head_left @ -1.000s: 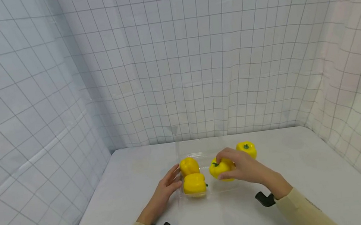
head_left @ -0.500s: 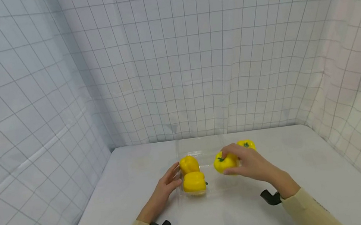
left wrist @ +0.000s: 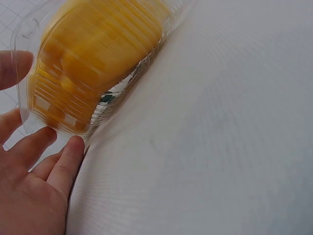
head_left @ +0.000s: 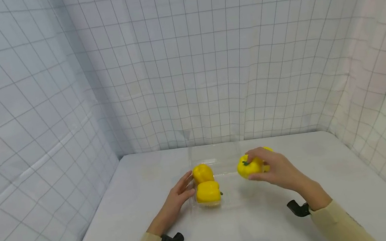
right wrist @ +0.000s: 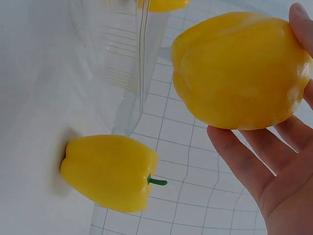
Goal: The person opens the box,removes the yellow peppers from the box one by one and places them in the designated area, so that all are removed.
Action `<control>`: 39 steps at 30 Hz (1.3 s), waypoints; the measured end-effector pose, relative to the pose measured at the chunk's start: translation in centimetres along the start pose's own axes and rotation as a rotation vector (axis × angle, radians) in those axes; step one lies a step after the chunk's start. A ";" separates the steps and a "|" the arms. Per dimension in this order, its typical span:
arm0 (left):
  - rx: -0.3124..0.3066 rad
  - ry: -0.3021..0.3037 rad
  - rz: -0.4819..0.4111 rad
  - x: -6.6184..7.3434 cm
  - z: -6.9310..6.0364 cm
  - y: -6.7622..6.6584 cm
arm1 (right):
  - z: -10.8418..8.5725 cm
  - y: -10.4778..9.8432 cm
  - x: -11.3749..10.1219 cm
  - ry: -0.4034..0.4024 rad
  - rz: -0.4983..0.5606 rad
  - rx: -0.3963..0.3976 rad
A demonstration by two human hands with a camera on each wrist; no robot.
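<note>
My right hand (head_left: 275,170) holds a yellow bell pepper (head_left: 245,169) with a green stem, raised off the surface beside the right part of a clear plastic clamshell container (right wrist: 120,58). Thumb and fingers curve round this pepper in the right wrist view. Inside the container's left part lie two more yellow bell peppers, a far one (head_left: 203,173) and a near one (head_left: 207,193). Against the container's left wall rests my left hand (head_left: 175,201), fingers loosely extended and touching the plastic. Another yellow bell pepper (right wrist: 107,172) stands on the table, mostly hidden behind my right hand in the head view.
The container's clear lid (head_left: 215,152) stands raised at its far side. A white table (head_left: 143,183) lies under everything. White grid-patterned curtains (head_left: 185,57) enclose the back and both sides.
My right hand has moved right and away from me with the pepper, out from over the container's middle toward the standing pepper. My left hand stays at the container's left wall.
</note>
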State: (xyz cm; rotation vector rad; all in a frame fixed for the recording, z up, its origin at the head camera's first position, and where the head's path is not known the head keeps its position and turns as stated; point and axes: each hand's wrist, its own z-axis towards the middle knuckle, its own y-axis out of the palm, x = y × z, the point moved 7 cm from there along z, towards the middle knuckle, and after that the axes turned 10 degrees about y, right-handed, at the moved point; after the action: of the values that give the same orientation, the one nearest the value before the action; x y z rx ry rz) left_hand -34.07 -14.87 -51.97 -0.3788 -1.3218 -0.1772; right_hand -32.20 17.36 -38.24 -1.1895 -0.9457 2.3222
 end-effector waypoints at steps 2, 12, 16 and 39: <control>-0.001 0.004 -0.004 0.1 0.1 0.0 | -0.1 -0.4 0.2 0.006 -0.002 0.008; -0.001 0.007 0.013 0.2 0.2 0.1 | -0.4 -2.2 1.1 0.043 0.003 0.048; 0.002 -0.004 0.016 0.2 0.2 0.0 | -0.6 -2.8 1.4 0.048 0.011 0.055; 0.013 0.003 -0.001 0.2 0.0 0.1 | -2.7 -3.1 5.7 0.172 0.036 0.055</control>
State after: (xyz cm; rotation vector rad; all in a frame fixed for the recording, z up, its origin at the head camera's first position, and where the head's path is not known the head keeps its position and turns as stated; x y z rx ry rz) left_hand -33.99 -14.77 -51.80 -0.3663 -1.3192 -0.1695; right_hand -33.26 23.95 -40.50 -1.3680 -0.8010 2.2157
